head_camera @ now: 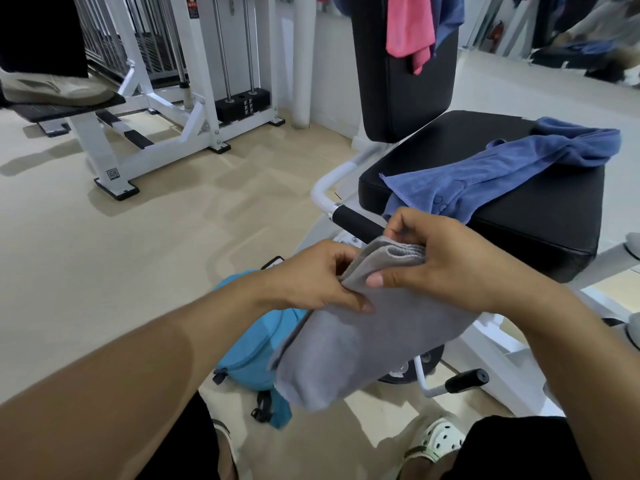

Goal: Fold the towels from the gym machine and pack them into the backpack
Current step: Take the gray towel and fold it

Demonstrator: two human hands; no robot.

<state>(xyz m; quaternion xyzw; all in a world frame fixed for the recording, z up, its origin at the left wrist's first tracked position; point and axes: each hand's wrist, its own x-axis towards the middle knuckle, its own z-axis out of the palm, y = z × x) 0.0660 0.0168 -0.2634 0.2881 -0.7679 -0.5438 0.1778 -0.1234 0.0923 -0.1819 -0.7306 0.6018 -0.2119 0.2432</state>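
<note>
A white weight-stack machine (194, 98) is standing at ten o'clock on the beige floor (104, 271). A worn sandal (59, 90) is resting on its black footplate (65, 107). White perforated clogs (440, 439) are showing at six o'clock.

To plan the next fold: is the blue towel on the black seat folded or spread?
Neither: the blue terry towel lies unfolded and crumpled across the black padded seat.

Bright, even daylight with soft shadows on the floor (104, 254), wide-angle bending at the edges, upper right corner motion-blurred.
</note>
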